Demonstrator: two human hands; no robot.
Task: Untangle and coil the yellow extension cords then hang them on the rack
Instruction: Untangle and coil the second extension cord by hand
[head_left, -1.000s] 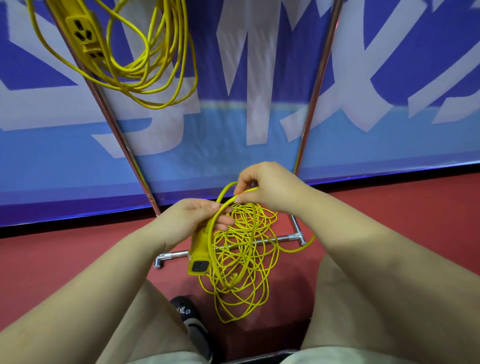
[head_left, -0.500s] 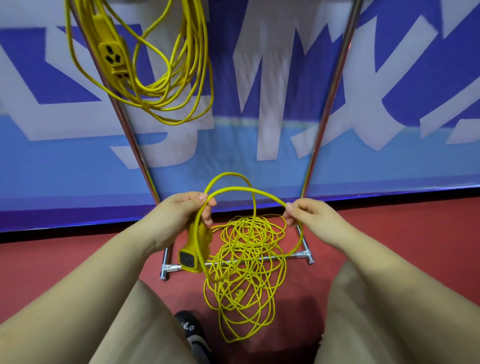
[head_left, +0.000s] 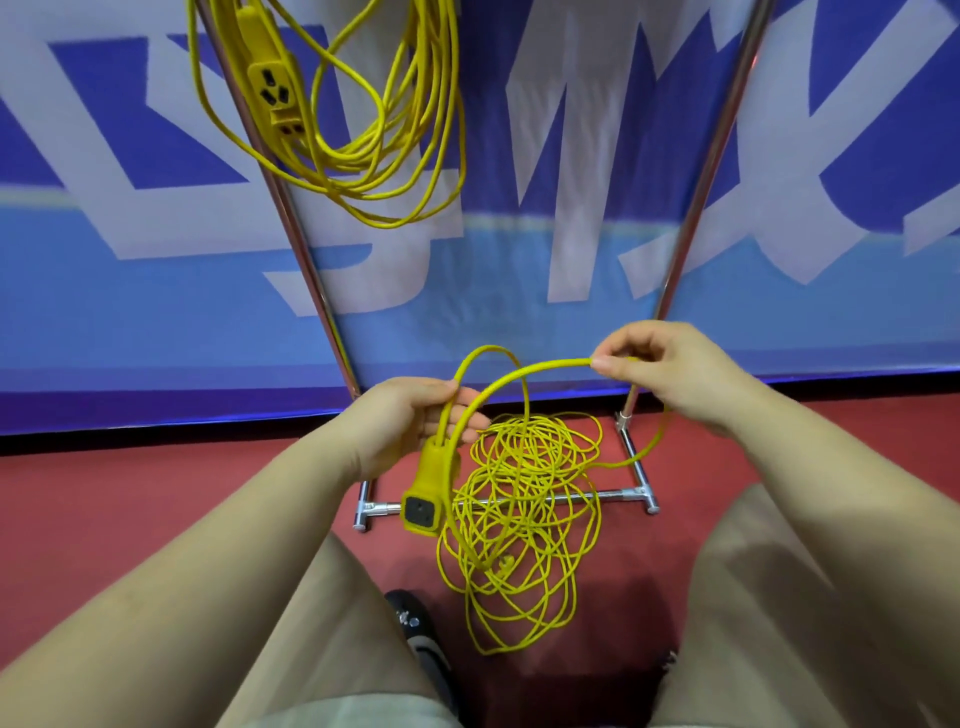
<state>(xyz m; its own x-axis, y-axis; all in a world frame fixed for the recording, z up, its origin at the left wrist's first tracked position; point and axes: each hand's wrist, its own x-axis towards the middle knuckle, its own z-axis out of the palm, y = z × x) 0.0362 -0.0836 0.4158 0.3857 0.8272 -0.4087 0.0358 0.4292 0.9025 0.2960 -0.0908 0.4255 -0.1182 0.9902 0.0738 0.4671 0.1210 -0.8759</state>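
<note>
A tangled yellow extension cord (head_left: 524, 525) lies in loose loops on the red floor between my knees. My left hand (head_left: 410, 421) grips the cord just above its yellow socket end (head_left: 427, 493), which hangs down, along with one small loop. My right hand (head_left: 660, 369) pinches the same cord between thumb and fingers, and an arc of it runs back to my left hand. A second yellow cord (head_left: 363, 130), coiled, hangs on the metal rack (head_left: 301, 244) at upper left with its socket strip (head_left: 270, 88) facing me.
The rack's two chrome uprights (head_left: 701, 182) slant up in front of a blue and white banner (head_left: 571, 234). Its chrome base bar (head_left: 613, 496) lies on the floor under the tangle. A black shoe (head_left: 415, 623) shows between my legs.
My right hand has moved from beside my left hand out to the right and then up, drawing a length of cord into a wide arc. The view has tilted up a little.
</note>
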